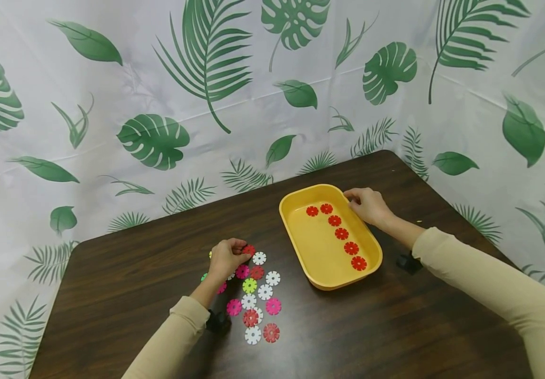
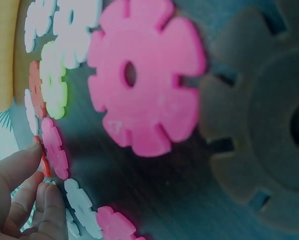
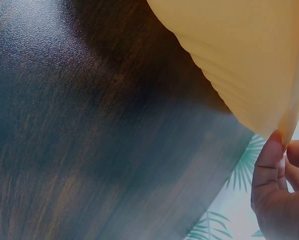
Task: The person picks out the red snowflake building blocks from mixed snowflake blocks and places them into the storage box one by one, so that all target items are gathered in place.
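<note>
White cloth printed with green leaves (image 1: 244, 142) is hung along the far side and the right. In front of it, a dark brown wood-grain table (image 1: 149, 295) is seen, its far corners rounded. Two cream sleeves (image 1: 481, 284) are extended over it from the near side.

A yellow tray (image 1: 317, 281) is set right of centre on the table, angled slightly, its inside facing up. Its far right rim is gripped by the right hand (image 1: 369, 206), thumb and fingers pinched on the edge, as confirmed in the right wrist view. The left hand (image 1: 226, 259) is placed left of the tray, well apart from it; a red disc (image 1: 249, 250) is pinched between its thumb and fingers, at the far end of a loose group of discs. A small black object (image 1: 218, 322) is noted beside the left wrist, another beside the right.

Smallest items: notched discs with centre holes. Six red discs (image 1: 342, 233) are laid in the tray, five lined along its right side, one just left of the farthest. On the table, white discs (image 1: 273, 278), pink discs (image 1: 273, 306), further red ones and a yellow-green disc (image 1: 249, 285) are scattered; near the near end, one white is partly covered by a red. Several are partly hidden by the left hand.
</note>
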### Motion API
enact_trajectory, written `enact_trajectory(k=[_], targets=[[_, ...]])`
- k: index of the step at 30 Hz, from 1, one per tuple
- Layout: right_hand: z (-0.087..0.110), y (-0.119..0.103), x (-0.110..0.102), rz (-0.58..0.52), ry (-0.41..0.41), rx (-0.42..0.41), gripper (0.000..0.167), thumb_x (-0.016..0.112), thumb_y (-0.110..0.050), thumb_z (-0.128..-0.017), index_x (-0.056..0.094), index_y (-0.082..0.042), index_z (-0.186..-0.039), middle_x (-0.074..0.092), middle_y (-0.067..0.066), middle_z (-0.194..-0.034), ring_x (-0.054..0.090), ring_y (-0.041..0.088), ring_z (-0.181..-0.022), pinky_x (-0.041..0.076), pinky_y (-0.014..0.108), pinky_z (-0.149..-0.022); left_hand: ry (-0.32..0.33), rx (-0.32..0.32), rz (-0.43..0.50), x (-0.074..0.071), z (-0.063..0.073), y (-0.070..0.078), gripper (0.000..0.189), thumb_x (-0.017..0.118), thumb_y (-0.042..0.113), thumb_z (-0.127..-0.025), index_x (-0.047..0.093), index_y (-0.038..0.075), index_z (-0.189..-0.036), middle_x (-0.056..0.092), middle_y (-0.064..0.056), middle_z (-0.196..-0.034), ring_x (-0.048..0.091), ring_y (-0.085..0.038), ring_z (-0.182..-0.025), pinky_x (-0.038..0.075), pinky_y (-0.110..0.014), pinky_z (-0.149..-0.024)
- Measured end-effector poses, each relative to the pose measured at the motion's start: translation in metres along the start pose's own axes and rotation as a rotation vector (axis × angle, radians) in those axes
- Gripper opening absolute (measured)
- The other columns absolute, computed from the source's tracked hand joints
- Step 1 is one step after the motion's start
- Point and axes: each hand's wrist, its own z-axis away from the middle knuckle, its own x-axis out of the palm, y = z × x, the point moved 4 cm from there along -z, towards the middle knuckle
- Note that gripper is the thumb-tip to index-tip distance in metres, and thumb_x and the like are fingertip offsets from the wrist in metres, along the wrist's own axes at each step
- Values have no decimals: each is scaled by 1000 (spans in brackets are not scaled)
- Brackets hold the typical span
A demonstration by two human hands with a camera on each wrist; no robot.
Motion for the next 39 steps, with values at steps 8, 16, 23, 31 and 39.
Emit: enact_trajectory(k=[8,16,23,31,39], targets=[[-1,2,1,-8,-6,13,31,53,-1,-93,55,8,-123,60,20,-91,54,23,-71,52,27,-63,-2,8,-17,1,1,1,26,77,9,-77,69,1,-101,69,-13,-93,65,-25,-87,55,-36,-76],[-2,2,1,-6,-7,14,31,52,-1,-93,55,8,-123,59,18,-87,54,22,-69,50,25,-59,0,24,-33,0,0,4,24,78,8,-76,69,0,-97,68,-12,-90,64,-24,-83,54,-36,-72],[-3,3,2,2,-1,13,31,52,-2,-93,56,7,-123,60,17,-86,54,22,-67,49,24,-58,-8,19,-24,2,0,3,24,78,9,-75,68,1,-96,68,-11,-88,64,-23,-82,54,-34,-70],[-2,4,2,4,-6,17,31,52,-3,-93,56,7,-123,60,18,-87,54,22,-68,49,25,-58,5,28,-25,1,3,6,24,78,8,-76,67,1,-96,68,-11,-88,65,-24,-82,55,-34,-70],[0,2,2,2,-8,29,32,51,-2,-94,55,8,-124,61,20,-91,55,23,-71,51,27,-61,29,60,-7,1,3,9,24,78,3,-74,67,0,-95,68,-12,-87,66,-24,-82,56,-35,-71]])
